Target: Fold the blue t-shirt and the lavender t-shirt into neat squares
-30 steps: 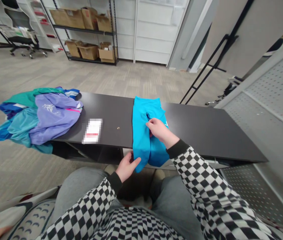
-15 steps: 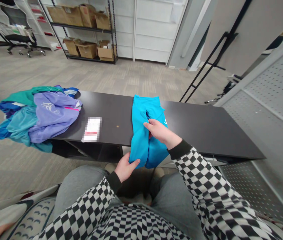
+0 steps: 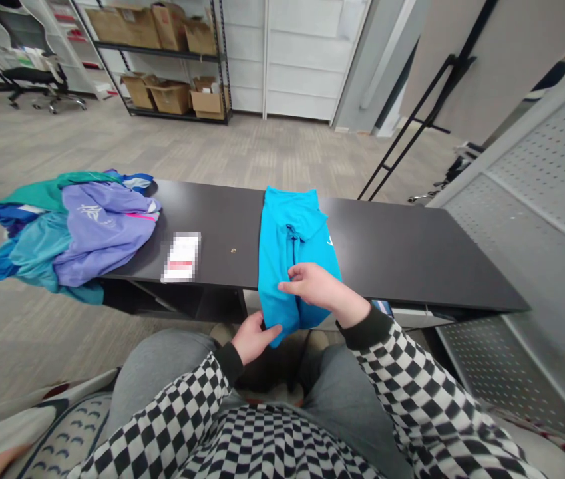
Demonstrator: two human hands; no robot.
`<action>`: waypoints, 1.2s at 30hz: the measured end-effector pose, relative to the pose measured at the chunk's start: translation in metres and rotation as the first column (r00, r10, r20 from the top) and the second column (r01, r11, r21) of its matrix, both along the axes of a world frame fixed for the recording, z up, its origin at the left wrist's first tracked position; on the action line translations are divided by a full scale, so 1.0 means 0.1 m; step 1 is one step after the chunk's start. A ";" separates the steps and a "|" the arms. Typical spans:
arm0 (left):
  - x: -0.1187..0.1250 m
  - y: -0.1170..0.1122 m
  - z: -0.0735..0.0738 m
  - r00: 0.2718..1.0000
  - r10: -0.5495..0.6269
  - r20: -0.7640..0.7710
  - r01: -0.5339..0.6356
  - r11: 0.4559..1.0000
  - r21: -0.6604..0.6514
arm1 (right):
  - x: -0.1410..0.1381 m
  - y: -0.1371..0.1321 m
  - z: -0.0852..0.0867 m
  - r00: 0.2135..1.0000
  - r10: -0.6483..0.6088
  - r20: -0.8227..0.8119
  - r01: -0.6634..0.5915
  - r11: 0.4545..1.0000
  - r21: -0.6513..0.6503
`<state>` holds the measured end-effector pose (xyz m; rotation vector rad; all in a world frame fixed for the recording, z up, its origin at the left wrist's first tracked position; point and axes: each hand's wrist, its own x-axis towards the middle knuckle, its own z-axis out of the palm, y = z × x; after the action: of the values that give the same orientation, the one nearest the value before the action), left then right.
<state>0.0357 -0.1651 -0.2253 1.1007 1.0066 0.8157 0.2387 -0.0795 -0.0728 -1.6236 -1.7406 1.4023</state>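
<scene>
A bright blue garment, folded inward from both sides, lies across the dark bench and hangs over its front edge. I cannot tell its exact kind; a small white mark shows on its right side. My left hand pinches its lower left edge below the bench top, thumb on top and fingers beneath. Higher up, my right hand rests over the middle, with thumb and forefinger closed on the cloth where the two sides meet. Some of its fingers are hidden.
Several garments, among them a lilac top, are heaped on the left end of the bench. A blurred white and red item lies near them. A perforated grey panel stands to the right, a shelf with cardboard boxes behind.
My right hand has moved down the blue garment toward me, away from the gap in its middle. The left lower corner hangs slightly lower, with my left hand still on it.
</scene>
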 end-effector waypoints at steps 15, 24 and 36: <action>-0.11 0.06 0.02 0.996 -0.012 0.086 0.018 0.997 -0.071 | 0.03 -0.89 -0.69 0.993 -0.081 -0.090 0.073 0.994 -0.085; -0.02 0.06 -0.17 0.985 -0.008 0.171 0.043 0.978 -0.203 | 0.17 -0.93 -1.34 0.957 0.122 0.263 -0.091 0.988 -0.127; -0.20 -0.05 -0.18 0.993 -0.069 -0.092 0.055 0.988 -0.146 | 0.90 -0.96 -1.21 0.763 -0.137 0.632 0.155 0.987 0.027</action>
<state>0.0161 -0.1704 -0.2429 1.0507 1.0898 0.6349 0.3282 -0.1753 -0.1942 -2.3867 -1.8606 0.8413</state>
